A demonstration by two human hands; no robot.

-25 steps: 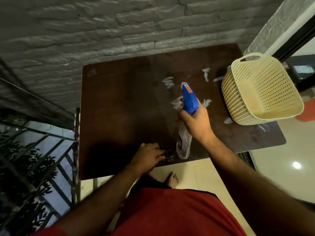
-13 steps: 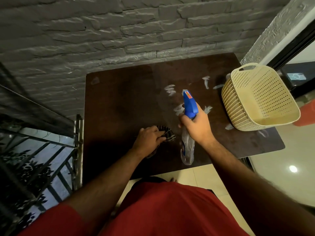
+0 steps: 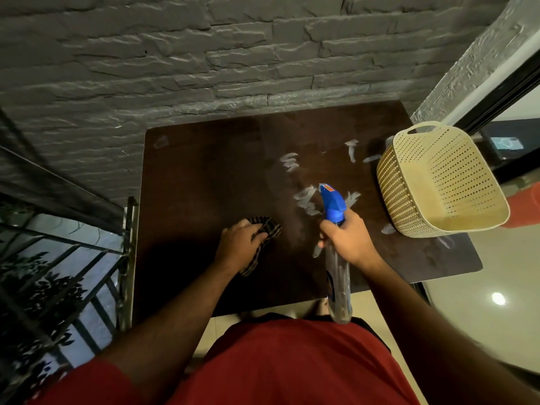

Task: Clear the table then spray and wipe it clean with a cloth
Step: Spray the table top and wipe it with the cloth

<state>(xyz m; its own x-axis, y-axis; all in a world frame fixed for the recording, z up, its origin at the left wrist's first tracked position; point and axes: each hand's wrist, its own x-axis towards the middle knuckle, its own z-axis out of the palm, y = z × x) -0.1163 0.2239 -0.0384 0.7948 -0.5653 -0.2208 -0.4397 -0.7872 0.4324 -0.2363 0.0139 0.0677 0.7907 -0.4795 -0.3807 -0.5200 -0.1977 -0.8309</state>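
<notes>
A dark brown table [image 3: 204, 176] stands against a grey brick wall. My left hand [image 3: 238, 244] grips a dark checked cloth [image 3: 267, 229] lying on the table's middle. My right hand [image 3: 347, 238] holds a clear spray bottle [image 3: 339, 285] by its neck, its blue nozzle [image 3: 331, 201] pointing toward the wall above the tabletop. Several white smears or scraps [image 3: 305, 197] lie on the table's right half, around the nozzle.
A cream perforated basket [image 3: 438, 182] sits on the table's right edge, tilted and overhanging it. A black metal railing [image 3: 87, 258] runs along the left side. The brick wall [image 3: 233, 54] closes the back, and a tiled floor [image 3: 482, 302] lies to the right.
My left hand slid the cloth from the table's near edge toward its middle. My right hand with the bottle stayed roughly in place, and the camera came closer over the table.
</notes>
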